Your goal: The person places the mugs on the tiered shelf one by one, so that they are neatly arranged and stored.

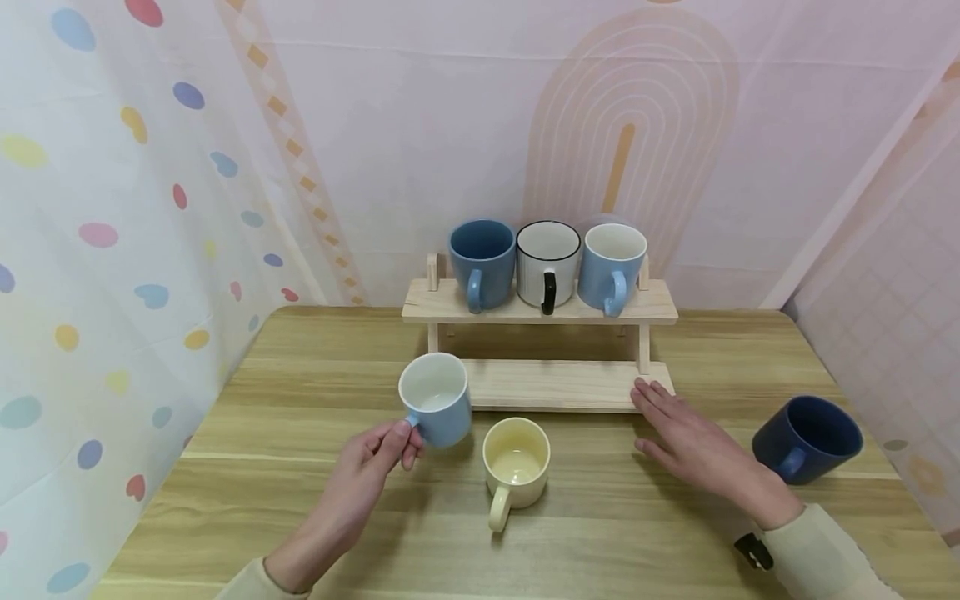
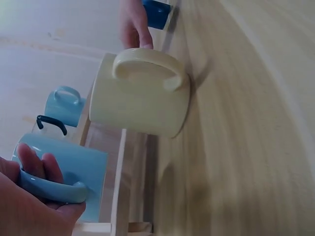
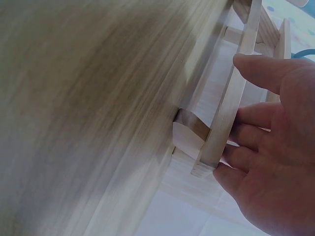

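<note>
My left hand [image 1: 367,462] grips the handle of a light blue mug [image 1: 442,417] with a white inside, held upright in front of the left end of the rack's lower shelf [image 1: 555,385]. In the left wrist view the fingers curl through the mug's handle [image 2: 54,191]. My right hand [image 1: 693,442] rests with its fingertips on the right end of that shelf; its fingers look extended in the head view. Between the hands a cream yellow mug [image 1: 517,462] stands on the table, handle toward me.
The wooden rack's upper shelf [image 1: 420,302] carries a dark blue mug [image 1: 487,262], a white mug with black rim and handle [image 1: 542,271] and another light blue mug [image 1: 603,267]. A navy mug [image 1: 806,442] stands right of my right hand. Patterned curtains [image 1: 420,125] back the table.
</note>
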